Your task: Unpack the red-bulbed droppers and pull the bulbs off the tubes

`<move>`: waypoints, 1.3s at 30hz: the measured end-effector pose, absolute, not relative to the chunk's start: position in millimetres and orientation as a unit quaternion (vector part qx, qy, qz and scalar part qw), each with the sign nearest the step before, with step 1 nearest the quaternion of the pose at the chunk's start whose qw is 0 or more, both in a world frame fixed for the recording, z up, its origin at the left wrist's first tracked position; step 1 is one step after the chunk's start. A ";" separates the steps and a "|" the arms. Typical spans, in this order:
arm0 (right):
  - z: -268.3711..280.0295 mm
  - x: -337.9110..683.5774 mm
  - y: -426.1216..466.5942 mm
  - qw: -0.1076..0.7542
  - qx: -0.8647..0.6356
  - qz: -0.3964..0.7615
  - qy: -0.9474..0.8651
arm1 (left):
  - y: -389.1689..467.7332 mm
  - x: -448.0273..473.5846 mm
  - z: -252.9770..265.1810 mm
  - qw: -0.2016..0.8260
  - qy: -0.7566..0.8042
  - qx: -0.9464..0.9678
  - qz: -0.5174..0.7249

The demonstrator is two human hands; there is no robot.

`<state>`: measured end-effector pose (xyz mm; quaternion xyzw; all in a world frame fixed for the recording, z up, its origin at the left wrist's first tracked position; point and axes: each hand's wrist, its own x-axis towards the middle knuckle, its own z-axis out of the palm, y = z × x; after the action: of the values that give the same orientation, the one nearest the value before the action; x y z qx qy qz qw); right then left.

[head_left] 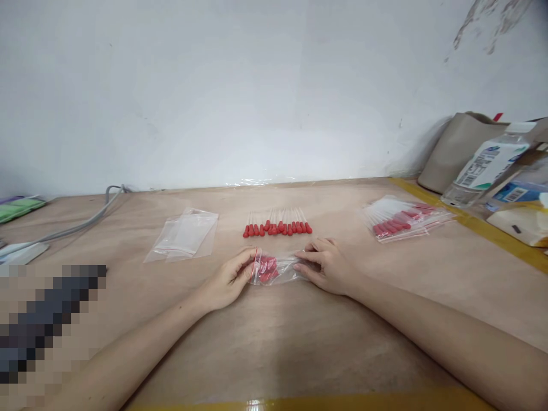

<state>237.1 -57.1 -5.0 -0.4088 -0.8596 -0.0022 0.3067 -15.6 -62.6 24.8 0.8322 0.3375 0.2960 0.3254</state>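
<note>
Low over the wooden table, a clear zip bag (282, 269) lies between my two hands, with red-bulbed droppers (268, 268) inside near its left end. My left hand (233, 277) pinches the red-striped zip edge between thumb and fingers. At the opposite end, the fingers and thumb of my right hand (325, 265) close on the plastic. Just beyond the bag, a row of loose droppers with red bulbs (278, 228) lies with thin pale stems pointing toward the wall. How many droppers the bag holds is hard to make out.
Flat zip bags (188, 231) without droppers lie to the left. Several filled bags (400, 220) are stacked at right. Farther right stand a plastic bottle (488, 162) and a beige container (445, 148). A grey cable (85, 220) crosses the left side, and yellow tape (483, 228) runs along the right.
</note>
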 end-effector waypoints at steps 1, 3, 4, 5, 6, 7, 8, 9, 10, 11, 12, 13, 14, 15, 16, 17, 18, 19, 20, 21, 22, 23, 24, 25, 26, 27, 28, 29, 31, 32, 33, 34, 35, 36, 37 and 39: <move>-5.2 237.1 -56.9 0.305 -0.409 -0.002 -0.860 | -62.2 -14.5 24.5 0.353 0.335 0.823 0.292; -5.8 237.1 -56.5 0.305 -0.410 -0.003 -0.860 | -61.5 -12.2 23.3 0.424 0.326 0.795 0.286; -5.9 237.2 -56.3 0.305 -0.409 -0.002 -0.860 | -61.1 -11.1 22.2 0.453 0.324 0.780 0.286; -6.0 237.2 -56.2 0.304 -0.409 -0.001 -0.861 | -60.6 -10.2 20.8 0.471 0.327 0.765 0.294; -6.0 237.3 -56.2 0.303 -0.408 0.000 -0.861 | -59.9 -9.6 19.3 0.478 0.333 0.752 0.307; -5.8 237.3 -56.2 0.302 -0.408 0.001 -0.862 | -59.0 -9.6 17.8 0.476 0.344 0.743 0.321; -5.5 237.4 -56.2 0.300 -0.408 0.001 -0.862 | -57.8 -10.0 16.6 0.470 0.356 0.735 0.336; -5.2 237.4 -56.3 0.298 -0.408 0.002 -0.863 | -56.5 -11.1 15.7 0.462 0.369 0.727 0.349; -5.0 237.5 -56.3 0.297 -0.408 0.001 -0.863 | -54.9 -12.7 15.4 0.455 0.381 0.721 0.358; -4.7 237.5 -56.4 0.296 -0.409 0.000 -0.863 | -53.3 -14.9 15.7 0.449 0.393 0.716 0.363; -4.6 237.5 -56.4 0.295 -0.410 -0.001 -0.863 | -51.5 -17.5 16.6 0.444 0.406 0.711 0.364; -4.6 237.5 -56.4 0.294 -0.411 -0.002 -0.863 | -49.5 -20.7 18.1 0.442 0.418 0.707 0.361; -4.6 237.5 -56.3 0.294 -0.411 -0.003 -0.863 | -47.4 -24.5 20.2 0.442 0.429 0.702 0.356; -4.7 237.5 -56.3 0.293 -0.412 -0.004 -0.863 | -45.0 -29.0 22.9 0.446 0.437 0.699 0.347; -4.9 237.5 -56.4 0.293 -0.413 -0.005 -0.862 | -42.3 -34.6 26.3 0.453 0.442 0.700 0.332; -4.9 237.5 -56.4 0.292 -0.413 -0.006 -0.862 | -39.4 -41.4 30.4 0.457 0.445 0.703 0.315; -4.9 237.5 -56.6 0.292 -0.414 -0.007 -0.862 | -36.3 -49.7 35.3 0.458 0.445 0.711 0.294; -4.9 237.6 -56.8 0.292 -0.415 -0.007 -0.862 | -33.2 -59.7 41.0 0.453 0.445 0.723 0.271; -4.7 237.6 -57.0 0.291 -0.415 -0.007 -0.862 | -30.3 -71.1 47.4 0.438 0.452 0.733 0.258; -4.5 237.7 -57.2 0.290 -0.415 -0.006 -0.862 | -27.9 -83.7 54.4 0.419 0.465 0.740 0.247; -4.3 237.8 -57.4 0.289 -0.415 -0.006 -0.863 | -26.1 -96.9 61.9 0.391 0.482 0.744 0.250; -4.2 237.9 -57.4 0.289 -0.414 -0.005 -0.863 | -25.1 -109.8 69.5 0.363 0.501 0.740 0.264; -4.2 238.0 -57.4 0.289 -0.414 -0.004 -0.863 | -24.7 -121.4 77.0 0.337 0.523 0.727 0.290; -4.3 238.0 -57.3 0.289 -0.413 -0.004 -0.864 | -24.7 -130.8 84.0 0.313 0.541 0.711 0.324; -4.4 238.0 -57.1 0.290 -0.412 -0.003 -0.864 | -24.9 -137.1 89.9 0.290 0.546 0.691 0.374; -4.6 237.9 -56.8 0.291 -0.412 -0.003 -0.863 | -24.9 -139.7 94.3 0.266 0.546 0.671 0.425; -4.8 237.7 -56.5 0.292 -0.412 -0.004 -0.863 | -24.3 -138.5 96.7 0.239 0.546 0.651 0.470; -4.9 237.6 -56.3 0.293 -0.411 -0.004 -0.863 | -22.9 -133.6 96.9 0.208 0.546 0.634 0.506; -4.9 237.3 -56.2 0.295 -0.411 -0.006 -0.863 | -17.1 -115.4 89.9 0.138 0.558 0.611 0.544; -4.8 237.2 -56.3 0.294 -0.411 -0.008 -0.863 | -12.9 -104.0 82.9 0.114 0.564 0.611 0.544; -4.5 237.1 -56.5 0.293 -0.411 -0.009 -0.863 | -8.3 -92.5 74.1 0.092 0.571 0.615 0.536; -4.3 237.1 -56.7 0.291 -0.412 -0.010 -0.863 | -3.5 -81.6 64.1 0.081 0.568 0.620 0.535; -4.0 237.1 -57.0 0.291 -0.413 -0.011 -0.863 | 1.1 -72.0 53.6 0.071 0.563 0.627 0.533; -3.9 237.1 -57.2 0.291 -0.413 -0.011 -0.863 | 5.2 -64.1 43.3 0.051 0.552 0.643 0.528; -3.9 237.2 -57.3 0.291 -0.414 -0.011 -0.863 | 8.8 -58.0 33.8 0.048 0.547 0.655 0.519; -4.0 237.2 -57.3 0.294 -0.414 -0.008 -0.862 | 13.7 -51.0 18.6 0.036 0.547 0.676 0.491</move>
<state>237.2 -57.3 -4.0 -0.4137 -0.8616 -0.0084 0.2941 -51.0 13.7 18.6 0.6764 0.5475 0.4914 0.0365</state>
